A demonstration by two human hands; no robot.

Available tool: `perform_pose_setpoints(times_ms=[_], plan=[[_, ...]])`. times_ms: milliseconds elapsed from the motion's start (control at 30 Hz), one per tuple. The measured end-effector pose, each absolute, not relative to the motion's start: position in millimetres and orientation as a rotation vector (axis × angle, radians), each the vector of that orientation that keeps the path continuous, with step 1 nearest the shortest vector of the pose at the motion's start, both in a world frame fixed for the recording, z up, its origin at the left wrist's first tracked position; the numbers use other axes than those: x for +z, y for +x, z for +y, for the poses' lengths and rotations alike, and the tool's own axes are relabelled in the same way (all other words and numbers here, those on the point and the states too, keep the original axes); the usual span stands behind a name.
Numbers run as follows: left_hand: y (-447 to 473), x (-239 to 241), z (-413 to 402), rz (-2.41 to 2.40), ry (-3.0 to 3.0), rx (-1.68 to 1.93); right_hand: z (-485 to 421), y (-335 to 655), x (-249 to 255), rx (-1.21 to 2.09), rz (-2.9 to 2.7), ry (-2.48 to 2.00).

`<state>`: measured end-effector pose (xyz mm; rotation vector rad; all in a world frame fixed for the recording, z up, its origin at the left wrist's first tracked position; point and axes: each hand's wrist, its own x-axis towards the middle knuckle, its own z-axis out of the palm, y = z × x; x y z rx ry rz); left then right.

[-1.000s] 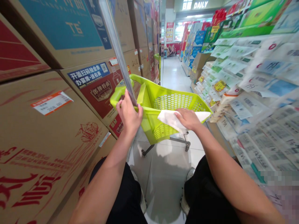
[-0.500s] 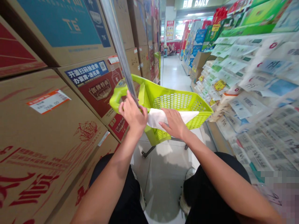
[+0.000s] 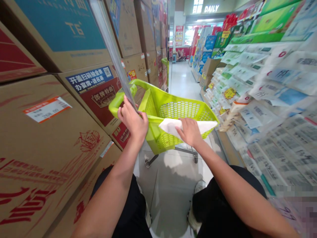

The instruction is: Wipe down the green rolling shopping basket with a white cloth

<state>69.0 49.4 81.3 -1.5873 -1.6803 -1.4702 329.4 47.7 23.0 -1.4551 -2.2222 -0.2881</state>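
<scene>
A small lime-green shopping cart (image 3: 151,137) with perforated sides stands in front of me, its looped handle to the left. A shiny metal pole (image 3: 112,46) slants down from the upper left to the cart beside the handle. My left hand (image 3: 135,122) is closed around the pole's lower end, against the cart's near rim; its grip partly hides where pole and cart meet. Over the near rim lies a white cloth or wipe (image 3: 170,125). Bent fingers of my right hand (image 3: 190,131) hold it against the rim, with the thumb on the near side.
Stacked cardboard cartons (image 3: 59,138) wall the left side close to the cart. Piled white tissue packs (image 3: 267,89) line the right. A tiled aisle (image 3: 180,76) runs ahead between them. My knees flank the cart, and its wheels (image 3: 195,158) rest on the floor.
My right hand and the white cloth have slid along the near rim toward the cart's far end. Cart, pole and left hand appear slightly further left in view.
</scene>
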Motion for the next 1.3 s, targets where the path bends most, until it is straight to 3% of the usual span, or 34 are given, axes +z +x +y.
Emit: perform_pose_setpoints(times_ms=[200, 533, 833, 1133, 1300], plan=[[78.7, 78.4, 37.8, -1.702, -1.557, -1.449, 34.8, 279.1, 25.3, -0.237, -2.219, -1.108], [45.0, 85.4, 60.6, -1.698, -1.705, -1.457, 80.4, 378.0, 8.5, -0.376, -1.952, -1.763], [67.1, 77.4, 53.9, -1.715, -1.645, -1.452, 39.7, 272.0, 16.6, -0.266, -2.112, -1.103], [52.3, 82.3, 63.4, -1.714, -1.675, -1.519, 76.8, 342.0, 7.0, -0.4, -1.899, -1.644], [75.2, 80.6, 56.8, -1.75, -1.615, -1.513, 50.7, 273.7, 10.0, -0.358, -1.946, -1.298]])
